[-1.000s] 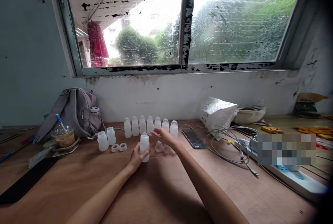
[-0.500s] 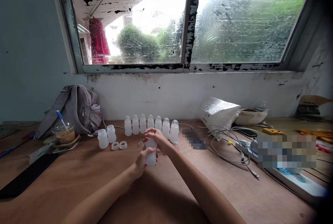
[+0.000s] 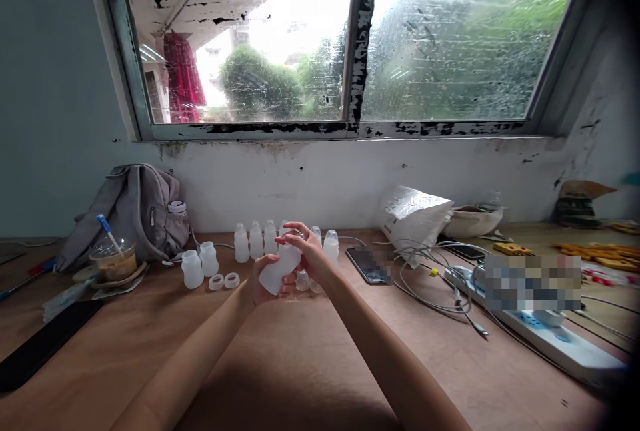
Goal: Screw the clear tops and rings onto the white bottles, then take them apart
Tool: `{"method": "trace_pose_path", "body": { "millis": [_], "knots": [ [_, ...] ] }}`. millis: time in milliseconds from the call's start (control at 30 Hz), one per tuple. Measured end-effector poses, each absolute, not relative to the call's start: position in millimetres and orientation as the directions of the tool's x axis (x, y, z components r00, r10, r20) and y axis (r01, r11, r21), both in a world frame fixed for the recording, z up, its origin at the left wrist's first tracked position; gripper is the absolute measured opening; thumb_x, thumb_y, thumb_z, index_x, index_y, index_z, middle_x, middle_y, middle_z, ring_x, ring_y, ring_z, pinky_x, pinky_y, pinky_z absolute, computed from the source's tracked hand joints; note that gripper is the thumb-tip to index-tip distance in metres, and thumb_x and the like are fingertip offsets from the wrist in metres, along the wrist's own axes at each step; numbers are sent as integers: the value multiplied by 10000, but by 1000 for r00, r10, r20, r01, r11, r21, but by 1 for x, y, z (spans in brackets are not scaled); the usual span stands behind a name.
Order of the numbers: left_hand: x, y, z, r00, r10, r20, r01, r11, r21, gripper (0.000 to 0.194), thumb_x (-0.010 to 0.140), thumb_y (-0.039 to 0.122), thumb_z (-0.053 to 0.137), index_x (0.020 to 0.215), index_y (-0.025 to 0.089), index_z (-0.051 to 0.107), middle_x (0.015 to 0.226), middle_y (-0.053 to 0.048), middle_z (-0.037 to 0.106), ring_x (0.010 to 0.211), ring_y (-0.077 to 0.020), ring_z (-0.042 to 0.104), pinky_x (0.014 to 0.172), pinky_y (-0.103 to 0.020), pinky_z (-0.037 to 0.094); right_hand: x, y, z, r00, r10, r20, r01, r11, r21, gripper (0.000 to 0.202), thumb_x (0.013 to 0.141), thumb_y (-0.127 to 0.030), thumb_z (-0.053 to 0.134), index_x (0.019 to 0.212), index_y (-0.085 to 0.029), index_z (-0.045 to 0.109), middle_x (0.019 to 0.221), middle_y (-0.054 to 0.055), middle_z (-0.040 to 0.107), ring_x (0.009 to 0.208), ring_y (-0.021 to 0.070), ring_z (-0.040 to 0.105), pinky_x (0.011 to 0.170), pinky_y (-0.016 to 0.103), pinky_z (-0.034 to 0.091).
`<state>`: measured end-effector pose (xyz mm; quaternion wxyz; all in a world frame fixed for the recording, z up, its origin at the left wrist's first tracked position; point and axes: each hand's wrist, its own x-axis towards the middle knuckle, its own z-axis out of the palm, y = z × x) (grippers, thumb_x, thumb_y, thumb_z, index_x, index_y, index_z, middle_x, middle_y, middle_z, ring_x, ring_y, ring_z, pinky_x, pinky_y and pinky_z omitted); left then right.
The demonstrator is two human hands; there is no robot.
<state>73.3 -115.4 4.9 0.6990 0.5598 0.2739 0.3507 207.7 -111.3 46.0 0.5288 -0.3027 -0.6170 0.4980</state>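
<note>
**A:** ok so how's that frosted white, waisted plastic bottle sitting?

**B:** Up off the brown tabletop, between the person's hands. It's tilted, with the long axis running from the wide base at lower left to the neck end at upper right.

**A:** and the fingers?

**B:** Left hand is wrapped round the body, thumb on the near-left side, fingertips peeking out past the far side. So that one's gripping, and it's nearer the base.

**A:** right one?

**B:** Right hand is nearer the neck. Its fingers are bent over that end, so the bottle lies down and left of them. Can't tell if they're pinching anything, the neck's hidden. Clear dome-shaped caps sit just beside that wrist.
</note>
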Motion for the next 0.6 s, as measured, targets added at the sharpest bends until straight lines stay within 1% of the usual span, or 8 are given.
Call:
{"method": "trace_pose_path", "body": {
  "millis": [100,200,267,333,367,400,467,600],
  "knots": [
    [69,-111,16,585,808,72,88,-151,985,469,720,511,363,888,145,605,637,-57,578,501,-155,497,487,-279,390,217,-102,45,-240,902,358,-65,353,-933,289,723,-398,537,958,-233,507,968,35,622,828,170,586,514,196,448],
    [54,-108,32,542,836,81,353,-315,881,321,587,406,603,822,188,619,687,-33,614,582,-197,546,510,-267,377,230,-89,39,-205,950,233,110,259,-959,284,763,-434,497,871,-174,536,910,65,616,694,134,586,501,200,441],
    [42,-107,40,429,895,121,583,-377,720,300,506,356,668,760,207,613,651,-14,599,598,-215,549,511,-258,356,236,-84,34,-234,962,138,202,187,-961,347,758,-481,502,824,-143,546,829,84,620,562,113,567,432,195,413],
    [34,-108,43,356,918,175,789,-396,470,297,513,365,655,764,216,598,681,-12,593,655,-229,557,528,-253,350,240,-82,30,-329,943,46,258,137,-956,409,732,-534,518,797,-132,563,737,87,627,471,108,549,384,196,401],
    [32,-110,44,357,916,181,841,-400,365,300,532,375,639,783,216,593,726,-18,597,697,-233,561,540,-251,353,240,-83,28,-392,920,-7,284,113,-952,437,724,-558,514,799,-132,571,703,85,630,448,112,548,375,201,406],
    [31,-111,45,381,911,158,857,-412,309,304,552,380,624,804,214,589,778,-25,599,736,-233,562,550,-247,356,240,-83,26,-456,888,-59,303,93,-948,460,722,-577,501,815,-132,578,684,84,632,440,118,553,374,208,417],
    [31,-115,48,439,896,73,847,-440,298,333,582,398,603,858,214,581,854,-27,597,774,-217,563,555,-235,363,238,-84,23,-552,823,-133,318,60,-946,485,734,-586,478,842,-124,581,664,78,632,450,125,565,397,221,447],
    [29,-119,59,457,885,-90,821,-381,426,564,551,471,628,1050,239,503,878,-9,593,747,-194,564,530,-222,377,235,-84,20,-651,750,-116,189,12,-982,404,743,-492,542,831,-99,580,641,49,606,560,120,589,541,219,497]
  ]
}}
